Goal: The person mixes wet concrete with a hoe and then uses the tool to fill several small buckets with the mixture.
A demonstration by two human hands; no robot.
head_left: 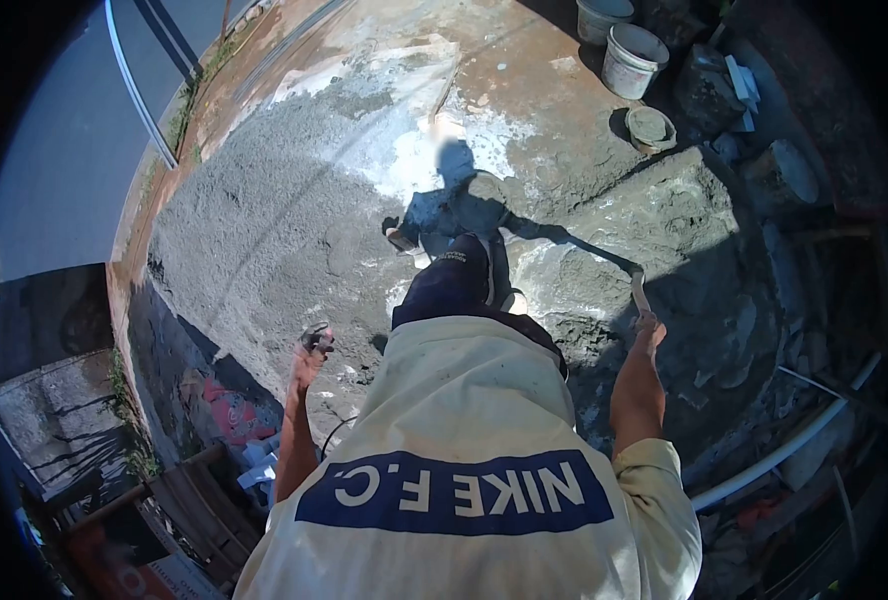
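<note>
My right hand is closed around a pale wooden handle that points away from me. I cannot make out the tool's working end. Under that hand lies wet grey mortar, partly in shade. Out to the side, my left hand hangs above a broad bed of grey sand or cement mix, its fingers loosely bent and apart, smeared with dark grey. No object shows in it. My shadow falls on the pale powdery ground ahead of my legs.
White buckets stand at the far right, with a smaller tub of grey mix nearer. A white pipe and scrap lie at right. A paved road runs along the left. Wooden boards are at lower left.
</note>
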